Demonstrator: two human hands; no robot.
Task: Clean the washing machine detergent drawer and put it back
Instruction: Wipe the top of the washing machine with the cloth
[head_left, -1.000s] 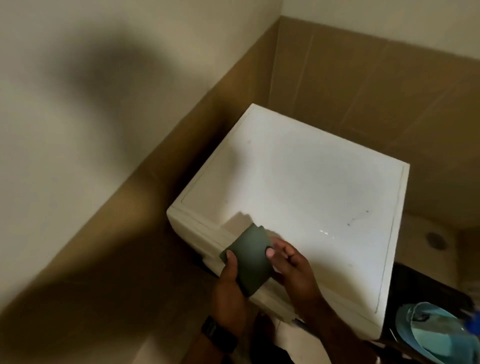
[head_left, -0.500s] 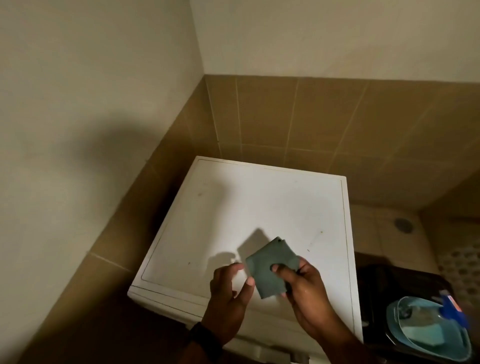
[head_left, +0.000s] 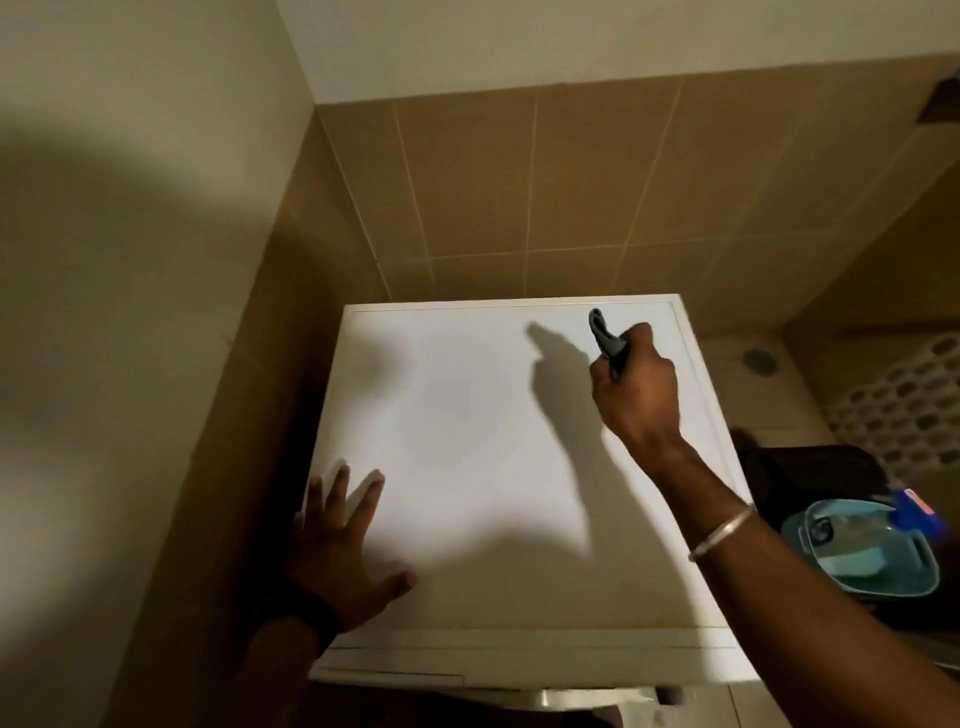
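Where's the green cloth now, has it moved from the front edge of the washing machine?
Yes. The green cloth, held in the right hand, has gone from the front edge to the far right corner of the washing machine top.

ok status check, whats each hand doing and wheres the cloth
Left hand flat, open on washing machine top. Right hand shut on dark cloth, far right corner. Detergent drawer not clearly visible. Nothing blocking.

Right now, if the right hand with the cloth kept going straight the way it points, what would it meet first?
Probably the tiled wall behind the washing machine. The right hand reaches toward the machine's back edge holding the cloth, and nothing else shows between; depth is hard to judge.
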